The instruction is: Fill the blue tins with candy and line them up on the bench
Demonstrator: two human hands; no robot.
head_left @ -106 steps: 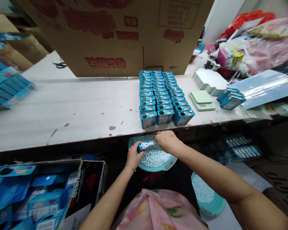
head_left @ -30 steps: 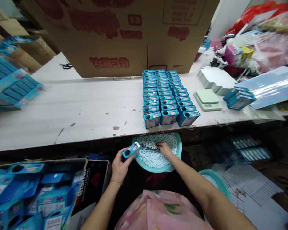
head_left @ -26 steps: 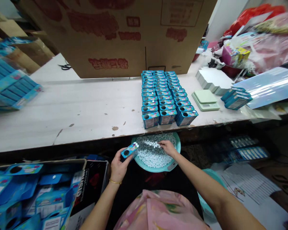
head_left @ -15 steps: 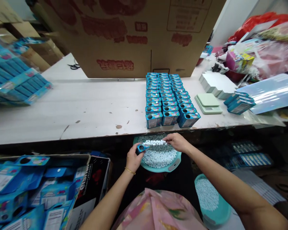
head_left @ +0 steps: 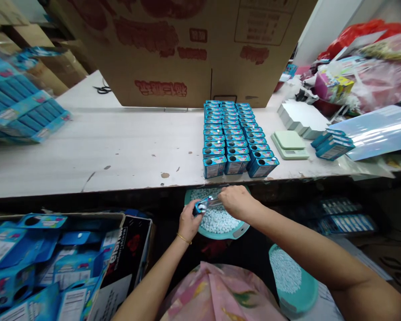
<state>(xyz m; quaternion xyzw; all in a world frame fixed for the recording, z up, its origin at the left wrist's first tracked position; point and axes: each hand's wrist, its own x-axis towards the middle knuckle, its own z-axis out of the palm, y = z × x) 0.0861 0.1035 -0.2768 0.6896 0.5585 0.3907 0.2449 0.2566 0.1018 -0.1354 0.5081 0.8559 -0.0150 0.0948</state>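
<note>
Over a turquoise basin [head_left: 217, 235] of small white balls [head_left: 220, 220], my left hand [head_left: 189, 221] is closed round a small blue box [head_left: 198, 208]. The box is tilted, and white balls show at its round opening. My right hand [head_left: 237, 203] grips a clear, narrow scoop-like tool [head_left: 214, 202], tipped with its far end at the opening. My fingers hide the tool's handle end. Beyond the basin, on the white table [head_left: 137, 147], stand rows of blue boxes [head_left: 238, 164] with round holes in their tops.
A pale green scale [head_left: 290, 145] and a few blue boxes [head_left: 334, 145] sit at the right. A large carton [head_left: 173, 53] stands at the back. Lower left is a carton of blue boxes [head_left: 75, 267]; lower right, a second turquoise basin [head_left: 300, 296] holds white balls.
My right hand has moved left and turned over, tipping the clear tool toward the box. The balls that filled the tool have mostly left it, and some now show at the box's opening.
</note>
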